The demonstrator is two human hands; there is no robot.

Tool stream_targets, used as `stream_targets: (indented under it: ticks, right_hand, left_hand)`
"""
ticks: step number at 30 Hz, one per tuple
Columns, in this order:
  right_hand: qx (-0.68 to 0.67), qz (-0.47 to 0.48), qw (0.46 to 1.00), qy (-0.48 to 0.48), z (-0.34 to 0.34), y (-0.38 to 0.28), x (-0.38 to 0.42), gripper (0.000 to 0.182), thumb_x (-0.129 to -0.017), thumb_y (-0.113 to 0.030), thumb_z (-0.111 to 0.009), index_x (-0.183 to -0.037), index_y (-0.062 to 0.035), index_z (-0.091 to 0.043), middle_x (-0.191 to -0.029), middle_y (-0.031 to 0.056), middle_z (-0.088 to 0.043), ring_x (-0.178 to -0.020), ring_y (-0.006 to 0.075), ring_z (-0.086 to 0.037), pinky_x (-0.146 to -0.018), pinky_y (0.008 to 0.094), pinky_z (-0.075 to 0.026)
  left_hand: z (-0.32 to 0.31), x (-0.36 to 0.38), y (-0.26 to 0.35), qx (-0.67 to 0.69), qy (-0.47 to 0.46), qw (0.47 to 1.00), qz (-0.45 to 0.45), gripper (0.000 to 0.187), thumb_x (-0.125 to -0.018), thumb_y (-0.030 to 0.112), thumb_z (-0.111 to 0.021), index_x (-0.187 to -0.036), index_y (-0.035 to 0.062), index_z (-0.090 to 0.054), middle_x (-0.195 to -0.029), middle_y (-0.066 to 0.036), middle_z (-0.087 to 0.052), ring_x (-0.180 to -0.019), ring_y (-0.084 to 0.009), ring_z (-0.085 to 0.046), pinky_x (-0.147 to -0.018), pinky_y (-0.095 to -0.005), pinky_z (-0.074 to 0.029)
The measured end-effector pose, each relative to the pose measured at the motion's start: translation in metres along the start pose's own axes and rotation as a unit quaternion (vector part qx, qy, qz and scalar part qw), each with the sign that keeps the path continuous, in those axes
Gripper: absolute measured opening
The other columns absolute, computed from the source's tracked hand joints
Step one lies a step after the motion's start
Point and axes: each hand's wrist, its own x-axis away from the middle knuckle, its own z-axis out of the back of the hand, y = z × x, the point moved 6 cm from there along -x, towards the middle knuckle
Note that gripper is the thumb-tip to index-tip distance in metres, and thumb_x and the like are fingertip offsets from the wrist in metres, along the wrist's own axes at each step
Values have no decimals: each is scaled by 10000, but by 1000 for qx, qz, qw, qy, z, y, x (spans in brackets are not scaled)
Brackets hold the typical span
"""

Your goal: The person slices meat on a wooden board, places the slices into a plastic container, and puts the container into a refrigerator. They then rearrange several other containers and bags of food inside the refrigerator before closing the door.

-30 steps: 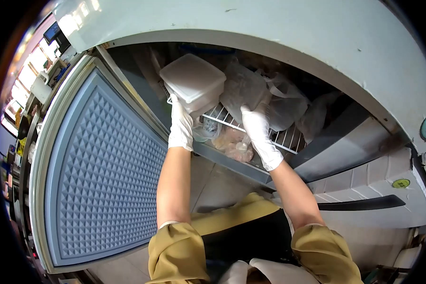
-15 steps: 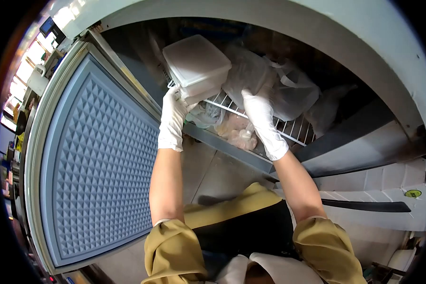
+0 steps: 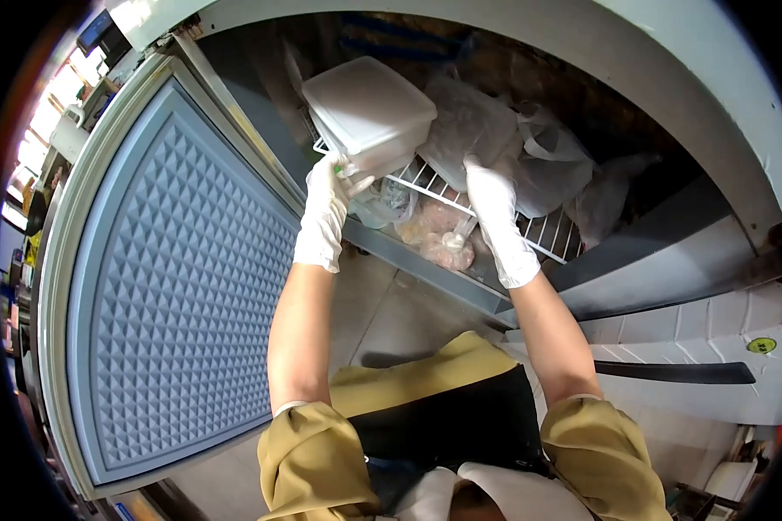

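Note:
On the wire shelf [image 3: 552,234] inside the open cabinet sits a lidded white plastic container [image 3: 369,106]. My left hand [image 3: 326,213], in a white glove, is at the container's front lower corner, thumb and fingers apart. A small green spot shows by its fingertips. My gloved right hand [image 3: 498,227] is closed on the lower front of a translucent plastic bag [image 3: 471,130], some of its fingers hidden by the hand itself. Another knotted plastic bag [image 3: 554,169] lies just to the right. Below the shelf, between my hands, are bagged pinkish-pale contents [image 3: 443,239].
The blue dimpled door [image 3: 187,286] stands swung out on the left. A grey sill [image 3: 426,273] runs along the cabinet's front. White panels with a black handle strip [image 3: 673,373] are at lower right. Tiled floor [image 3: 365,304] lies below.
The view has shifted slightly, moving the container and bags up and right in it. My left fingers have loosened at the container's corner. My right fingers have drawn in at the bag.

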Motion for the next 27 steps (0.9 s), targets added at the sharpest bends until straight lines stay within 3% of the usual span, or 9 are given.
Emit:
stream_targets:
  ticks: [5,7,11,16,19,21,22,23,27]
  right_hand:
    - [-2,-57,997,-44,8,-3,10,711,-778,-333,-660,-1263,100,-374,-1105,351,-547,-1030,456,-548,-888,456,-439]
    - [-3,-24,1000,-19,5,9,9,700,-776,-339,-663,-1244,105,-390,-1066,354,-560,-1007,460,-557,-878,453,-444]
    - [-70,-23,997,2,14,-1,21,636,-788,-235,-684,-1260,96,-416,-1194,271,-544,-1111,365,-534,-932,367,-415]
    - [-74,-71,995,-3,-12,0,22,649,-763,-340,-695,-1138,146,-486,-1097,332,-566,-1024,406,-576,-900,419,-439]
    - [-110,-155,977,-99,-52,6,3,683,-841,-321,-642,-1324,89,-384,-1302,255,-483,-1188,327,-496,-945,348,-446]
    - [-322,-284,866,-257,-95,9,5,618,-904,-337,-566,-1330,71,-383,-1303,224,-483,-1147,283,-530,-831,326,-544]
    - [-324,-282,865,-258,-101,6,1,618,-904,-337,-566,-1330,71,-383,-1303,224,-483,-1147,283,-530,-831,326,-544]
    - [-324,-273,871,-249,-104,0,-2,588,-924,-345,-530,-1321,67,-396,-1304,209,-483,-1109,265,-554,-781,310,-568]
    - [-193,-206,924,-257,-119,16,-41,579,-951,-428,-468,-1281,47,-459,-1261,177,-530,-1052,253,-592,-710,332,-576]
  left_hand:
    - [1,5,2,-10,19,1000,-1,78,-708,62,-536,-776,25,-546,-815,-92,-512,-814,-245,-559,-781,-517,-564]
    - [-6,12,7,-15,-17,1000,-5,374,-710,125,-568,-1047,-21,-501,-1081,-206,-458,-1006,-324,-515,-870,-526,-522]
    - [-19,28,22,2,-11,1000,-11,380,-710,115,-571,-1057,-22,-501,-1078,-192,-477,-1010,-306,-521,-898,-548,-497]
    - [-30,32,38,55,-23,998,-2,370,-715,105,-568,-1049,-42,-505,-1070,-162,-502,-1023,-306,-524,-964,-571,-431]
    - [-32,27,41,40,-48,998,-30,420,-719,109,-567,-1090,-61,-468,-1109,-181,-487,-1071,-325,-508,-965,-555,-433]
    - [-39,33,41,45,-37,998,-25,454,-719,111,-567,-1120,-63,-442,-1128,-185,-477,-1087,-334,-501,-967,-550,-432]
    - [-43,37,39,53,-26,998,-16,489,-719,113,-567,-1149,-65,-416,-1148,-190,-467,-1102,-344,-494,-969,-545,-430]
    - [-44,38,36,65,11,998,-14,163,-733,65,-535,-888,17,-520,-914,-103,-506,-902,-272,-549,-845,-520,-531]
    - [-47,30,21,75,57,995,-35,95,-744,62,-555,-828,21,-538,-850,-89,-521,-816,-249,-575,-798,-510,-548]
